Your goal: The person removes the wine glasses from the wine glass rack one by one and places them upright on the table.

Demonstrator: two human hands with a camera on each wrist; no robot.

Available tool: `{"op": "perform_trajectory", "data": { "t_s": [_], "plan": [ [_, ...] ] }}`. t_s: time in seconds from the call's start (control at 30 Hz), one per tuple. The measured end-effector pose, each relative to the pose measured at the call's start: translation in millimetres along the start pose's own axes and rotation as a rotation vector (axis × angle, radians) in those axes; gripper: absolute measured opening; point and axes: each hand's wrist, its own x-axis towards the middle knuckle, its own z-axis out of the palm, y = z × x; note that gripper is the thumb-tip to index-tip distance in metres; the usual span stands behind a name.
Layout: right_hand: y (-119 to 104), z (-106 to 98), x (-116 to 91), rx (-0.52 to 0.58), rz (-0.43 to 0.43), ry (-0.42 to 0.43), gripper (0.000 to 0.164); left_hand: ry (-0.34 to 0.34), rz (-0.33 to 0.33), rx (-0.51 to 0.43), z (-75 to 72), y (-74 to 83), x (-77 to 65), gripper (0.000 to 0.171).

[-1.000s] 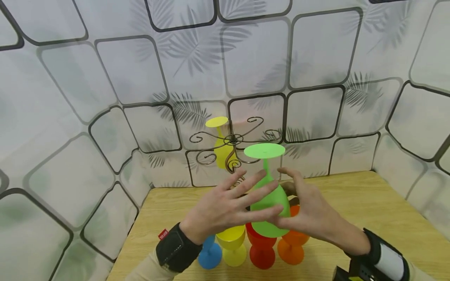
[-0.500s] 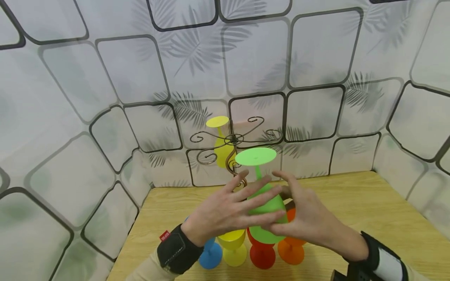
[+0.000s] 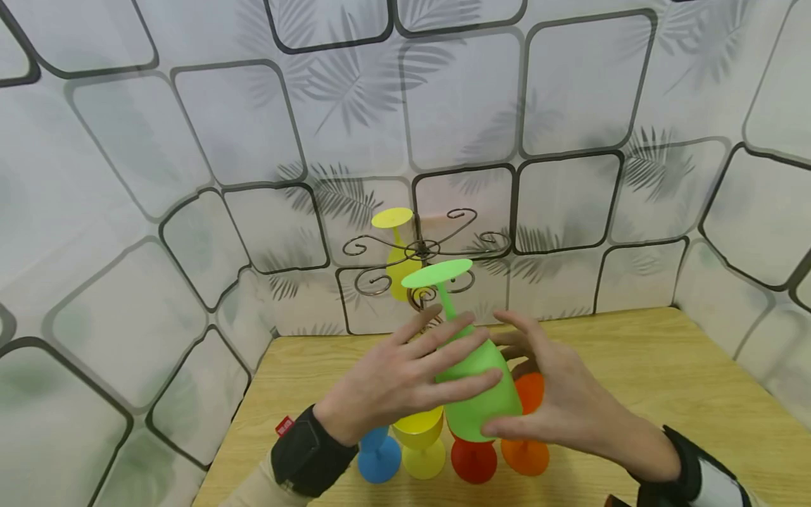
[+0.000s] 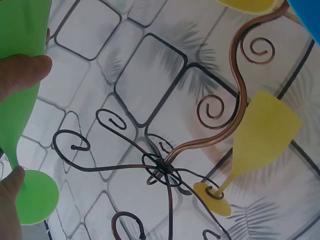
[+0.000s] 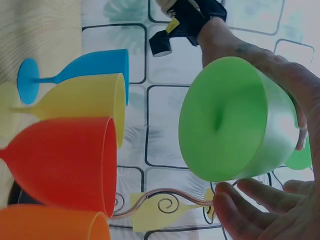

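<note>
A green goblet (image 3: 475, 387) is upside down and tilted in the air, its round foot up to the left and its rim down to the right. My left hand (image 3: 405, 373) holds it, fingers spread across the bowl. My right hand (image 3: 564, 394) is at the bowl's right side with its fingers apart, the thumb near the rim. In the right wrist view, the goblet's hollow mouth faces the camera and the right fingertips (image 5: 227, 205) are just beside the rim. Below stand blue (image 3: 379, 458), yellow (image 3: 423, 451), red (image 3: 474, 461) and orange (image 3: 526, 454) goblets in a row.
Behind the goblet rises a curled metal wire rack (image 3: 424, 250) with spiral arms. A yellow goblet (image 4: 265, 132) hangs upside down from it. The wooden table (image 3: 633, 373) meets a patterned fabric backdrop (image 3: 462, 105) at its back and sides.
The green goblet has moved left and tilted, its foot swinging left. The right hand's fingers have drawn apart from the bowl, while the left hand has stayed around it.
</note>
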Motion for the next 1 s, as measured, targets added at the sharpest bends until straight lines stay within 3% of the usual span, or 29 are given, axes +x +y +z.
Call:
{"op": "perform_trajectory", "data": {
  "t_s": [0.17,0.27,0.5,0.77,1.0],
  "plan": [
    [4.9,-9.7,-4.6,0.147,0.066,-0.100,0.117,0.045,-0.081,-0.117,-4.8,0.9,-1.9,0.064],
    [7.7,-13.8,-7.2,0.184,0.102,-0.134,0.122,0.082,-0.106,-0.137,-6.8,0.2,-2.2,0.063],
    [5.9,-11.0,-10.3,0.056,0.069,-0.151,0.123,0.153,-0.156,-0.201,-9.4,0.8,-3.3,0.058],
    [-1.0,-3.2,-13.5,-0.122,-0.035,-0.065,0.113,0.231,-0.265,-0.382,-17.8,6.1,-0.8,0.069],
    [-10.8,-1.2,-9.6,-0.238,-0.217,0.091,0.096,0.294,-0.327,-0.518,-28.2,7.8,3.7,0.081]
  ]
}}
